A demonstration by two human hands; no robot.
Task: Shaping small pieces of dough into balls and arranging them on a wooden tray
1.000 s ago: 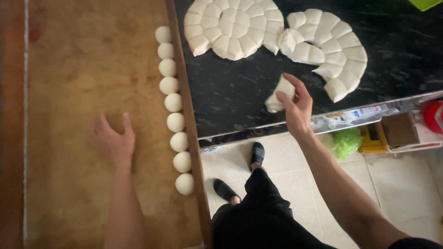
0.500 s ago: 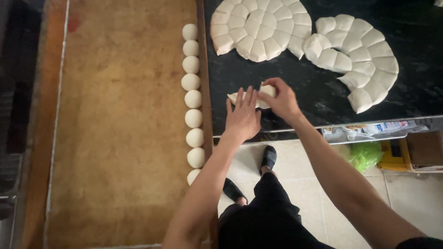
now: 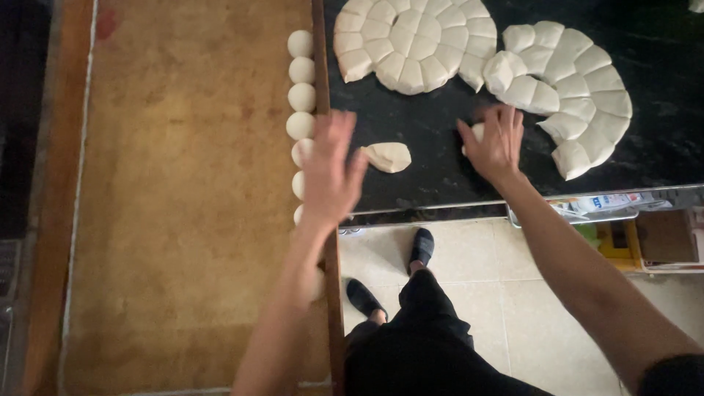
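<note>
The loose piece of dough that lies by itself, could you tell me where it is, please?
In the head view the loose dough piece lies on the black counter between the left hand and right hand.

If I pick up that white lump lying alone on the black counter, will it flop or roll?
The dough piece looks soft and irregular, so it would probably sag and dent. Its flattish, wedge-like shape makes rolling unlikely, unlike the round dough balls nearby.

One head-worn view looks steeply down, fairly near, over the black counter [image 3: 440, 176] and wooden board [image 3: 183, 220].
</note>
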